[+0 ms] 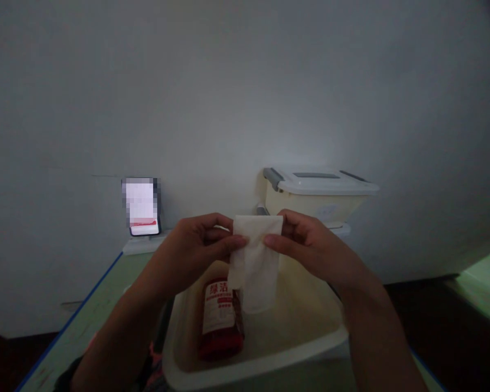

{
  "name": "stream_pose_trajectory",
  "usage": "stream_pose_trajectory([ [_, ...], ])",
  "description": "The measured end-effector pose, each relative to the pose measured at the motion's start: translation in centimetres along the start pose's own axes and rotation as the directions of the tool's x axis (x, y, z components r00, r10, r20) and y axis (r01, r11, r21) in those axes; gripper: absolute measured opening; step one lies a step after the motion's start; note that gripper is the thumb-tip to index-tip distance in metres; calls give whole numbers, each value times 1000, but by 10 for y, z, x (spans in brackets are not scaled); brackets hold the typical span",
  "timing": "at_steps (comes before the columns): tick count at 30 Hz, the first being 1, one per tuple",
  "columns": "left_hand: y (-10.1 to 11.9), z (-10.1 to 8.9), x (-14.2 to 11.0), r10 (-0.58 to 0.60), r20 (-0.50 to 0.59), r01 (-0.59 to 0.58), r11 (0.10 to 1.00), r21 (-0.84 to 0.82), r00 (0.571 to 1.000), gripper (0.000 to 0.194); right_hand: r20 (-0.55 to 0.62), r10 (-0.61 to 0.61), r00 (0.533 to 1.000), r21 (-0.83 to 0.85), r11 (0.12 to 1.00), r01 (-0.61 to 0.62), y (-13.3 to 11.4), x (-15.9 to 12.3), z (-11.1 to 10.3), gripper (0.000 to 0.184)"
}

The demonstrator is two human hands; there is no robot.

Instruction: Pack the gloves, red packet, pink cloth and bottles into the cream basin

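Between my two hands hangs a folded white tissue or thin cloth [258, 272]; which of the two I cannot tell. My left hand [206, 242] pinches its upper left edge, thumb in front and fingers behind. On the upper right edge, my right hand [304, 239] grips it the same way. Both hands are above an open cream plastic bin [302, 351]. Inside the bin, on the left, lies a red bottle [220, 345] with a white label and red lettering. The cloth's lower part hides some of the bin and the bottle's upper right.
A lidded storage box [310, 204] with grey latches stands behind my right hand, against the wall. At the back left, a phone [145, 209] with a lit screen rests on a white stand [141, 245]. The green tabletop [93, 305] has a blue edge.
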State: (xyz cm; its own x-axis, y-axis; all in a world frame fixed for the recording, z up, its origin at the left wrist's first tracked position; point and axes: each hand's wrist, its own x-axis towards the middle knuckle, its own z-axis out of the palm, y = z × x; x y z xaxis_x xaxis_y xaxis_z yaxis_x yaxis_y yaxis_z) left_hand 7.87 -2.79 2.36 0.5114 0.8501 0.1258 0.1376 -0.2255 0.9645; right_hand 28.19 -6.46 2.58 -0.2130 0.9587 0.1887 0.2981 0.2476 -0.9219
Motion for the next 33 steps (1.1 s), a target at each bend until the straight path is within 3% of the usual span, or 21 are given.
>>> stream_pose_trajectory([
  [4,-4,-2,1,-20,89,30,994,-108,996,25,-18,-16,1000,7,1000,16,-1,1,1,22],
  [8,-6,-1,2,-35,73,44,992,-116,997,27,-7,-21,1000,-44,999,20,-1,3,1,27],
  [14,-7,0,2,-14,162,38,988,-147,987,25,-45,35,998,-77,996,-39,3,3,0,34],
  [22,-10,1,4,-9,32,10,999,-37,999,27,-30,14,999,-125,992,-18,3,1,-1,35],
  [26,-8,2,6,31,-34,-32,999,-13,999,21,19,13,1000,-105,994,-11,1,1,0,23],
  [33,-10,5,7,32,14,-31,995,-94,999,19,46,41,998,-31,999,-40,4,1,0,19],
])
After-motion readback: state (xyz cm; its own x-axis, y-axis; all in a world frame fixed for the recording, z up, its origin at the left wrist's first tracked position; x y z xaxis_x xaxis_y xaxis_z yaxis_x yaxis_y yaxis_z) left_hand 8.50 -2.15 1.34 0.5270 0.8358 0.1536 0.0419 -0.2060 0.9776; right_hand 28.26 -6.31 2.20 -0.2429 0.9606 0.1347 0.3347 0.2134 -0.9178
